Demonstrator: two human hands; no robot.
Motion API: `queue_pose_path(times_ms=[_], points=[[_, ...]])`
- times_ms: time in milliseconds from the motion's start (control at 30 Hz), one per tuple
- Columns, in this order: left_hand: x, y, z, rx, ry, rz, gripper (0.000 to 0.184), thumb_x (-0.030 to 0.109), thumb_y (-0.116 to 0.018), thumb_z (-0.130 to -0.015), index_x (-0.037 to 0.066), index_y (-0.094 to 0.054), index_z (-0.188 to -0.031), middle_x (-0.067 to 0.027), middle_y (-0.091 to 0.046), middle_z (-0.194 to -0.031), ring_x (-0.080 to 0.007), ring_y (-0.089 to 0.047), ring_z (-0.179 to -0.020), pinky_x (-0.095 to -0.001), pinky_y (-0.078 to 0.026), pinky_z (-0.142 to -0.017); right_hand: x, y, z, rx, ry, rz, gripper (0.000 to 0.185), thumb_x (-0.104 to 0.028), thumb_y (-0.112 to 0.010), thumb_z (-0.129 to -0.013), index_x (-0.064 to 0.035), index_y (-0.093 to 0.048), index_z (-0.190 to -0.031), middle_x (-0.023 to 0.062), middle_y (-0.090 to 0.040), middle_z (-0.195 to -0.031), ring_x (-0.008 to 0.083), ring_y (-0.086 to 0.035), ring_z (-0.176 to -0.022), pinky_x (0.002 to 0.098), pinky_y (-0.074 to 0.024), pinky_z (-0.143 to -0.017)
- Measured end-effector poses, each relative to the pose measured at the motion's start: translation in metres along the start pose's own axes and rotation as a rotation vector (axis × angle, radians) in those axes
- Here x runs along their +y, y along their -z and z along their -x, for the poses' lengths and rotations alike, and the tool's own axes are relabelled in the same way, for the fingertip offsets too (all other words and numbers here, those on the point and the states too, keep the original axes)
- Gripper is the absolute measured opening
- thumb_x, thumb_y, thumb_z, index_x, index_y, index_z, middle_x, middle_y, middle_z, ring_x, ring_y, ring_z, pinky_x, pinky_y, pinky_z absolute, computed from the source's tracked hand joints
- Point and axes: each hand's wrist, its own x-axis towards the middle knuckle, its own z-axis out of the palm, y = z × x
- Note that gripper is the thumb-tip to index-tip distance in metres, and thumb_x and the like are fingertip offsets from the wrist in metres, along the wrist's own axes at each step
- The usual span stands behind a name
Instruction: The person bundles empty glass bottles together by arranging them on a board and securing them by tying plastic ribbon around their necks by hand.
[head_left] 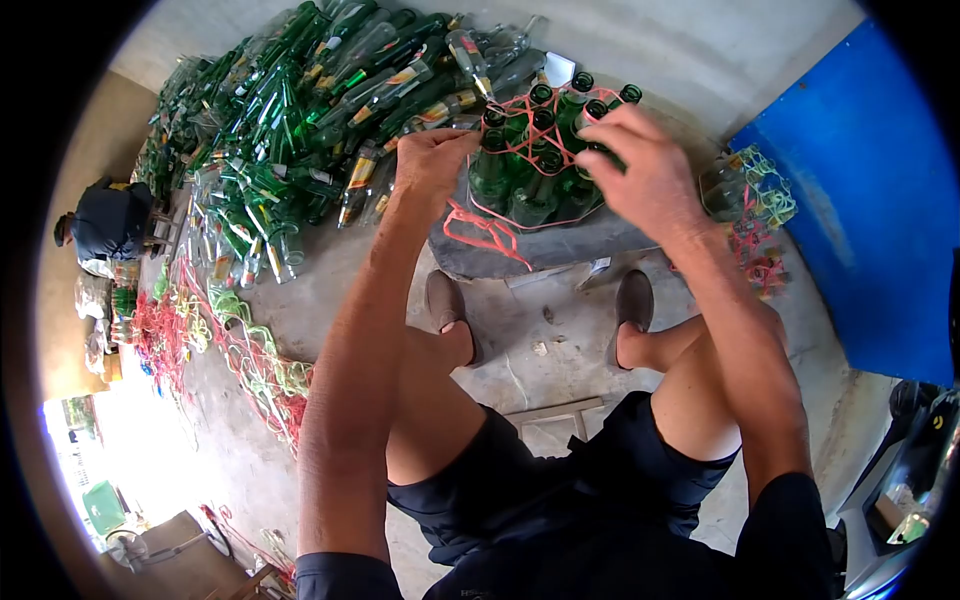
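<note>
Several green glass bottles (533, 198) stand upright in a tight bundle in front of me. Pink plastic string (520, 152) criss-crosses between their necks and also loops round their lower sides. At the bundle's left edge, my left hand (432, 165) is closed in a pinch on the string beside a bottle neck. My right hand (648, 172) is over the right side of the bundle, its thumb and fingers apart and bent near the bottle tops. Part of the right-hand bottles is hidden behind it. A loose tangle of flat pink string (485, 232) lies at the front left of the bundle.
The bundle rests on a low grey slab (470, 258). A big heap of green and clear bottles (290, 130) lies to the left against the wall. Tangled string (768, 190) is at right, by a blue panel (850, 200). Another person (112, 220) is bent over at far left.
</note>
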Motion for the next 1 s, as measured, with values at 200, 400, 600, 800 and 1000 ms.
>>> queue_pose_path(times_ms=[200,400,600,800,1000], points=[[-0.004,0.003,-0.002,-0.035,0.078,0.165,0.024,0.011,-0.082,-0.085,-0.004,-0.078,-0.104,0.0063,-0.05,-0.059,-0.0037,-0.034,-0.045,-0.0262,-0.022,-0.041,0.045,0.027,0.01,-0.036,-0.416,0.158,0.035,-0.021,-0.076,-0.089,-0.0036,-0.066,-0.117,0.0175,-0.069,-0.096,0.035,-0.07,-0.083,0.044,-0.0558,-0.076],[-0.005,0.007,-0.006,-0.065,0.146,0.231,0.022,0.01,-0.082,-0.084,-0.002,-0.078,-0.103,0.0056,-0.049,-0.057,-0.0046,-0.033,-0.043,-0.0268,-0.02,-0.039,0.068,0.009,0.014,-0.155,-0.582,-0.095,0.036,-0.026,-0.076,-0.088,0.0007,-0.062,-0.108,0.021,-0.071,-0.088,0.0397,-0.07,-0.084,0.0483,-0.0544,-0.077],[-0.007,0.006,-0.005,-0.037,0.17,0.224,0.021,0.009,-0.082,-0.085,-0.002,-0.078,-0.102,0.0056,-0.048,-0.057,-0.005,-0.032,-0.042,-0.0268,-0.02,-0.04,0.084,0.001,0.01,-0.18,-0.486,-0.001,0.025,-0.019,-0.071,-0.089,-0.0005,-0.059,-0.101,0.0237,-0.068,-0.083,0.0428,-0.068,-0.081,0.0488,-0.0524,-0.071],[-0.003,0.004,0.007,-0.018,0.167,0.215,0.023,0.006,-0.079,-0.087,-0.003,-0.075,-0.108,0.0064,-0.047,-0.058,-0.0046,-0.033,-0.043,-0.0253,-0.02,-0.04,0.091,0.006,0.001,-0.208,-0.411,0.098,0.022,-0.015,-0.07,-0.088,0.0008,-0.058,-0.098,0.0257,-0.066,-0.082,0.0471,-0.065,-0.083,0.0513,-0.0503,-0.069],[-0.004,-0.01,0.033,0.04,0.201,0.241,0.022,0.007,-0.08,-0.087,-0.002,-0.075,-0.107,0.0065,-0.047,-0.057,-0.0043,-0.032,-0.04,-0.0252,-0.019,-0.039,0.11,-0.002,-0.014,-0.175,-0.355,0.116,0.018,-0.012,-0.067,-0.088,0.0004,-0.059,-0.097,0.0266,-0.067,-0.085,0.0488,-0.065,-0.088,0.0548,-0.0495,-0.072]])
